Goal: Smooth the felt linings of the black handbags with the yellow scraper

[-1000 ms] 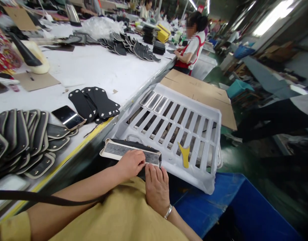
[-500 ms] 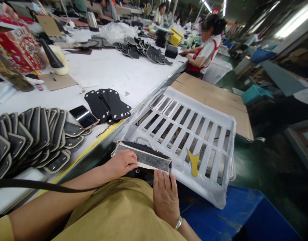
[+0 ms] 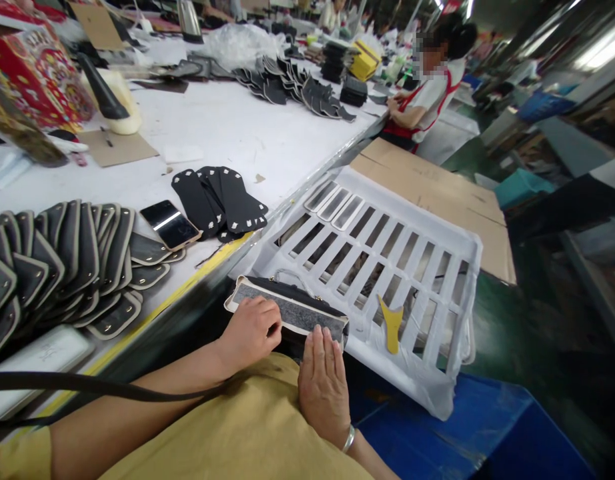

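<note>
A long flat bag panel (image 3: 297, 312), its fuzzy grey face rimmed in smooth cream over black, sits at the 7 o'clock corner of a white slatted plastic crate (image 3: 412, 205), with the left hand (image 3: 250, 330) curled and its fingers gripping the panel's near edge, while the right hand (image 3: 323, 383) at 4 o'clock lies flat, fingers released, tips touching it.

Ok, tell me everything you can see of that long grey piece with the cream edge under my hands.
The long grey piece with the cream edge is a narrow strip: fuzzy, felt-like grey face, smooth cream border, rounded corners, black body beneath. It lies face up, slanting down to the right, at the near edge of the white slatted plastic crate. The left hand curls over its left part; the right hand lies flat, fingertips on its right end.
</note>
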A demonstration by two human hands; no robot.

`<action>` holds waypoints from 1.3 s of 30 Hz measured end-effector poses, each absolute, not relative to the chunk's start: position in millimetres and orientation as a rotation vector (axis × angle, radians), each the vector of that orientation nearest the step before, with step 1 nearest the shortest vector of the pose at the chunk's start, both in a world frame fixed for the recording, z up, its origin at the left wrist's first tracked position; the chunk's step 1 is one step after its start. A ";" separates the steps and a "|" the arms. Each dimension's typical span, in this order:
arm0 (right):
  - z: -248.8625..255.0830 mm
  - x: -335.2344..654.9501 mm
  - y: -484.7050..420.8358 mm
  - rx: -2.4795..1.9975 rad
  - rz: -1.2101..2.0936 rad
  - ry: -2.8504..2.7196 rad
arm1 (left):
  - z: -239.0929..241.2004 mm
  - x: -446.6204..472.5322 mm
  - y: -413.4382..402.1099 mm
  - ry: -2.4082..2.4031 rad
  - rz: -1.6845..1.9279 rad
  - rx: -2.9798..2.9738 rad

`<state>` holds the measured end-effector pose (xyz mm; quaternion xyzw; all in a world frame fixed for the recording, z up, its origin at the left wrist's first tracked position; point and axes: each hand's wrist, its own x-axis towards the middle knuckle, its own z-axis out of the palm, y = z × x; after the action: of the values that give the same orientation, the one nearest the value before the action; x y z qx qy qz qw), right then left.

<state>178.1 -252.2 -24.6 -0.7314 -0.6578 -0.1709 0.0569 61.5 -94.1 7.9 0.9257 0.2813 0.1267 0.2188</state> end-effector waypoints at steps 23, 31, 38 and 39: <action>-30.5 163.2 -200.5 -2.083 -0.443 -2.042 | 8.5 12.5 -38.0 0.590 0.368 2.516; -29.4 159.2 -195.8 -2.099 -0.475 -2.060 | 6.7 14.7 -47.1 0.726 0.442 2.443; -28.9 153.7 -182.2 -2.062 -0.424 -2.072 | 8.9 19.7 -50.4 0.819 0.464 2.435; -29.2 152.2 -179.7 -2.057 -0.418 -2.070 | 9.5 20.8 -50.1 0.833 0.460 2.439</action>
<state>152.2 -179.7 -29.2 -0.6946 -0.6988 -0.1411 0.0965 20.8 -50.1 9.5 0.8999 0.3072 0.1699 0.2588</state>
